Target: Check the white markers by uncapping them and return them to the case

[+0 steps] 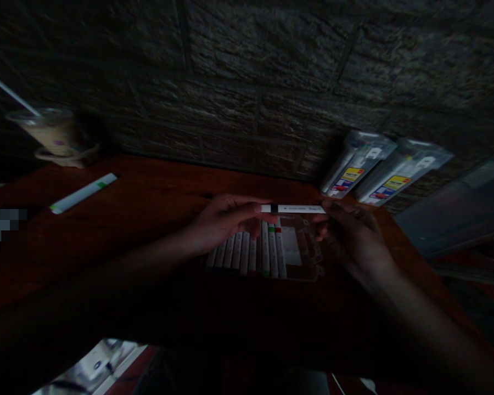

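Observation:
A white marker [298, 209] with a black band is held level between my two hands, above the table. My left hand [234, 216] pinches its banded end, and my right hand [349, 227] pinches the other end. Below them lies a clear plastic case [308, 269] holding several white markers [247, 255] side by side; some show green or red bands. My left hand hides the upper ends of part of that row. Off to the left, a white marker with a green band [84, 193] lies on the table.
Against the stone wall [230, 82] stand two clear marker packs [356, 164] with yellow labels, at the right rear of the wooden table [156, 192]. A plastic cup [51, 131] with a straw sits in a carton holder at the left rear. The scene is dark.

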